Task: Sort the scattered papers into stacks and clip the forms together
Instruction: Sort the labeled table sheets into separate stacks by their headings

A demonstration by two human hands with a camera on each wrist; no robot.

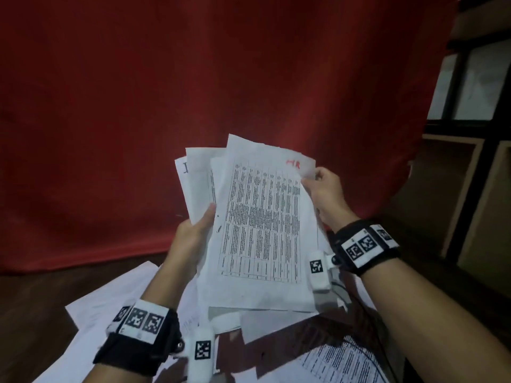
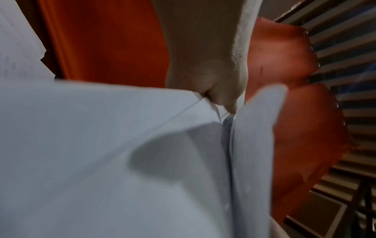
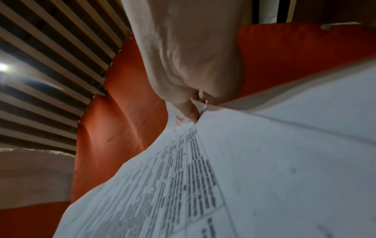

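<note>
At the bottom of the head view, loose papers (image 1: pixel 116 308) lie scattered over a dark wooden surface (image 1: pixel 36 299), some blank side up; one printed sheet (image 1: pixel 340 360) lies at the lower right with a thin black cable (image 1: pixel 367 352) crossing it. Both forearms enter from the bottom edge, each with a black wrist strap (image 1: pixel 138 352) carrying white tags with square black-and-white codes.

Above these, in the centre of the frame, a fanned bundle of papers (image 1: pixel 210 178) is held up off the surface, tilted toward the camera. The front sheet is a form (image 1: pixel 262 225) printed with a dense table, with red handwriting at its upper right corner. The left hand (image 1: pixel 193 233) grips the bundle at its left edge, thumb pressed on the front and fingers hidden behind; the left wrist view shows the palm closed against the sheets. The right hand (image 1: pixel 329 194) pinches the form's upper right edge between thumb and fingers, and the right wrist view shows the fingertips (image 3: pixel 191 111) closed on the paper beside the red marks.

Behind the bundle a red cloth (image 1: pixel 193 78) fills most of the frame. At the far right stands a dark wooden shelf unit (image 1: pixel 470 167).
</note>
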